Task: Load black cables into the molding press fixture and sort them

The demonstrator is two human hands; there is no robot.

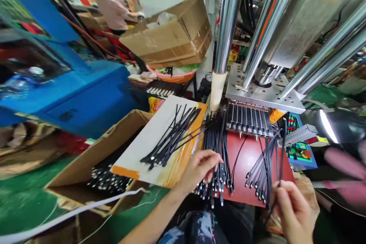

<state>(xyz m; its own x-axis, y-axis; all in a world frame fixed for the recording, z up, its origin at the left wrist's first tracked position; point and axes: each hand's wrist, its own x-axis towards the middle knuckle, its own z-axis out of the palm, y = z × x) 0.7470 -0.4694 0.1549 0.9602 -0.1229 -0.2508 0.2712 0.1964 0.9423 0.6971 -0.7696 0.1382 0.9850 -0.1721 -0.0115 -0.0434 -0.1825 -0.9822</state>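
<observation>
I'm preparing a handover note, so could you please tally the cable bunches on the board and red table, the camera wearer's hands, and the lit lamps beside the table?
Cable bunch on the board: 1
Cable bunches on the red table, middle and right: 2
Hands, left and right: 2
Lit lamp: 1
Total: 6

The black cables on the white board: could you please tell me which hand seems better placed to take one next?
Probably the left hand: it is nearer the black cables on the white board, though whether it grips anything is unclear. The right hand is farther away and holds a dark cable.
</observation>
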